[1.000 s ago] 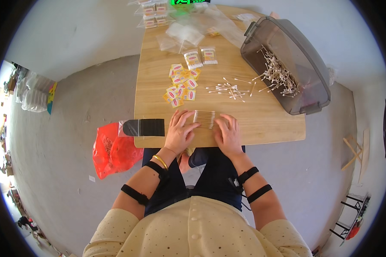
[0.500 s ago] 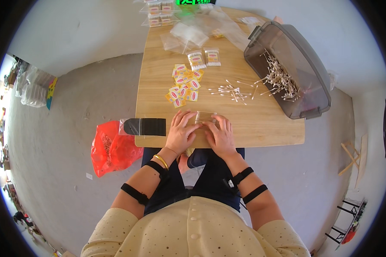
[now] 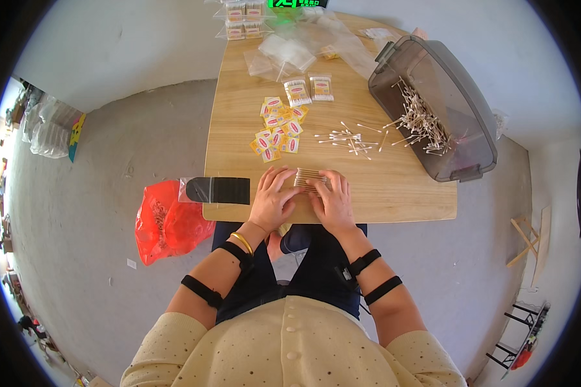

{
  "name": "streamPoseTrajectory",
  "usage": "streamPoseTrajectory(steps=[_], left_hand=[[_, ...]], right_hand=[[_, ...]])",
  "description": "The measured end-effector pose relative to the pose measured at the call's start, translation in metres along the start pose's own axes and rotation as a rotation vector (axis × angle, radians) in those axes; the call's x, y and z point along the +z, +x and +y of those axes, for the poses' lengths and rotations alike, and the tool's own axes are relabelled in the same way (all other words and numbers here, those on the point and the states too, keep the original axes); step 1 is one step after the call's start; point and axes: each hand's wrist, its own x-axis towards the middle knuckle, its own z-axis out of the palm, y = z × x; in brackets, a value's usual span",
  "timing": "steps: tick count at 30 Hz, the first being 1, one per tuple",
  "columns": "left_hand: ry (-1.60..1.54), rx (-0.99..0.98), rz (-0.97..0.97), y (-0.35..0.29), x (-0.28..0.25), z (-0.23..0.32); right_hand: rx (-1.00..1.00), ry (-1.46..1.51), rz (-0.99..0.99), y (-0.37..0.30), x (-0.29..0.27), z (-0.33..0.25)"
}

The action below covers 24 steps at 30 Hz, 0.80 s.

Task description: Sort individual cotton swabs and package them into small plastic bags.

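Observation:
A neat row of cotton swabs [image 3: 311,175] lies side by side near the table's front edge, between my two hands. My left hand [image 3: 272,198] presses its fingertips against the row's left end, thumb at the near side. At the right end, my right hand [image 3: 334,201] has curled fingers on the swabs, partly covering them. Beyond the hands is a loose heap of cotton swabs [image 3: 348,139]. Yellow and white printed cards [image 3: 275,132] are scattered to its left. Two filled clear packets of swabs [image 3: 297,91] lie behind the cards.
A grey translucent bin [image 3: 461,106] lies tipped at the right, with many swabs inside. Clear plastic bags [image 3: 287,53] and stacked packets [image 3: 244,20] are at the far end. A black strip in clear film [image 3: 219,191] sits at the left edge, above a red plastic bag [image 3: 168,226].
My right hand's fingers have shifted slightly on the right end of the row. My left hand stays nearly still, and the swabs remain between both hands.

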Motion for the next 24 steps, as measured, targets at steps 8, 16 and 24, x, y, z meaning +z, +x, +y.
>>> streamPoseTrajectory(steps=[8, 16, 24], left_hand=[[0.034, -0.007, 0.021, 0.001, 0.000, 0.001], [0.011, -0.036, 0.044, 0.002, 0.001, 0.001], [0.007, -0.047, 0.039, 0.001, 0.003, -0.002]], right_hand=[[0.015, -0.008, 0.034, 0.007, 0.004, 0.005], [0.018, 0.004, 0.046, 0.010, 0.005, 0.009], [0.008, -0.027, 0.028, 0.017, 0.006, 0.013]])
